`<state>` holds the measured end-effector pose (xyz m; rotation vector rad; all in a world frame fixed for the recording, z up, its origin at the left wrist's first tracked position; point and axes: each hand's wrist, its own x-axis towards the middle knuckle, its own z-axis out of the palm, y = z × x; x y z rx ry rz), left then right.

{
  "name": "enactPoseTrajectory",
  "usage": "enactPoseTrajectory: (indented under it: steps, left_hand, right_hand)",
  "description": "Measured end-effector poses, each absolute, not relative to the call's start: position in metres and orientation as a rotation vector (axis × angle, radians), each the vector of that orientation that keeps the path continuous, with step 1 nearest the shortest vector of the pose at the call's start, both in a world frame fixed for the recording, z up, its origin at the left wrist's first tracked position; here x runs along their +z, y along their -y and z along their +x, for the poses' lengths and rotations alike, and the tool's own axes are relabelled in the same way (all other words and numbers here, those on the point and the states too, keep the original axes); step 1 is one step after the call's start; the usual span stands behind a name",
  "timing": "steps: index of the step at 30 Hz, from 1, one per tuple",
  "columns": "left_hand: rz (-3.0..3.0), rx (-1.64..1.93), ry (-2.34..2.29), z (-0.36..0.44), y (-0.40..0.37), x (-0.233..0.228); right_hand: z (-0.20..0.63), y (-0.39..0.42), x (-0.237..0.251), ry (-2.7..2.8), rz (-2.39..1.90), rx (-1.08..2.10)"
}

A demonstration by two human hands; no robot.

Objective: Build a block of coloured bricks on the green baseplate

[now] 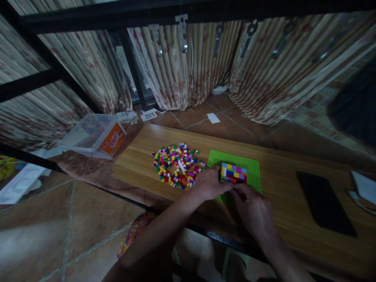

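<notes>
A low rectangular block of multicoloured toy bricks (234, 172) stands on a green studded baseplate (253, 164). My left hand (209, 183) is at its left side, fingers curled against that edge and thumb reaching along the front. Close to the block's front edge, my right hand (253, 205) has its thumb and fingers pinched together, nearly meeting the left thumb. Whatever lies between the right fingertips is hidden. Left of the baseplate, a pile of small loose bricks (167, 160) in many colours spreads over the wooden table.
The long wooden table (141, 156) also carries a dark flat slab (324, 203) and a white object with a cable (364, 186) at the right. A clear plastic box (91, 135) with an orange label sits beyond the left end. Striped curtains (176, 70) hang behind.
</notes>
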<state>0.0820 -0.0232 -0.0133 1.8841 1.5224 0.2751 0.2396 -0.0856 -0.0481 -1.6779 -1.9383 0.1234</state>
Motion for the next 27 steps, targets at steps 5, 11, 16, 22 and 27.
enactPoseTrajectory:
  steps: [5,11,16,22,27]
  left_hand:
    - [1.867,0.256,-1.507,0.08,0.022,-0.011]
    - [1.86,0.276,-1.533,0.083,0.025,-0.013]
    - [1.865,0.331,-1.41,0.066,0.015,-0.011]
    - [1.859,0.433,-1.198,0.001,-0.013,0.008]
    - [1.926,0.221,-1.154,-0.017,-0.013,0.009]
  right_hand:
    - [0.24,0.086,-0.047,1.935,-1.655,0.137]
    - [0.239,0.086,-0.042,1.881,-1.703,0.26]
    - [0.241,0.085,-0.037,1.778,-1.695,0.402]
    - [0.24,0.086,-0.035,1.7,-1.717,0.446]
    - [0.229,0.09,-0.033,1.741,-1.643,0.455]
